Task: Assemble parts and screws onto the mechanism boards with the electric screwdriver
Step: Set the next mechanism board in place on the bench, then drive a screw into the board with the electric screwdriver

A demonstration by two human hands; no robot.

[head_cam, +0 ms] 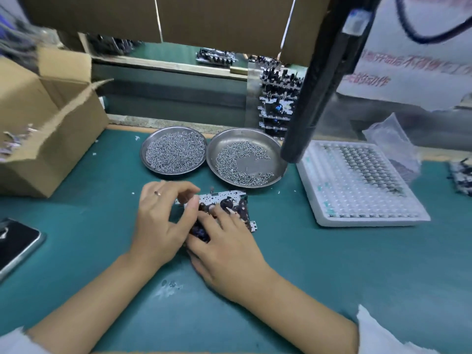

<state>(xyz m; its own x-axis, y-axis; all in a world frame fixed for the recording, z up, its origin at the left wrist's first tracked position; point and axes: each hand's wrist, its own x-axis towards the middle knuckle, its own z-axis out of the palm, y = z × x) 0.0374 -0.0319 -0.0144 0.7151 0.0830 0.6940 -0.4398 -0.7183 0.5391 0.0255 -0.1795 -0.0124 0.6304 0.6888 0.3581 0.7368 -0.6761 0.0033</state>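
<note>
A metal mechanism board with black parts lies on the green mat in the middle. My left hand grips its left edge, thumb and fingers pinched over the board. My right hand rests on the board's near side, fingers pressing on its black parts. The black electric screwdriver hangs at an angle above the right dish; neither hand touches it. Two round steel dishes sit behind the board: the left dish is full of screws, the right dish is partly full.
A white plastic tray of small metal parts stands at the right, with a plastic bag behind it. An open cardboard box is at the left, a phone at the left edge. More mechanisms are stacked behind the dishes.
</note>
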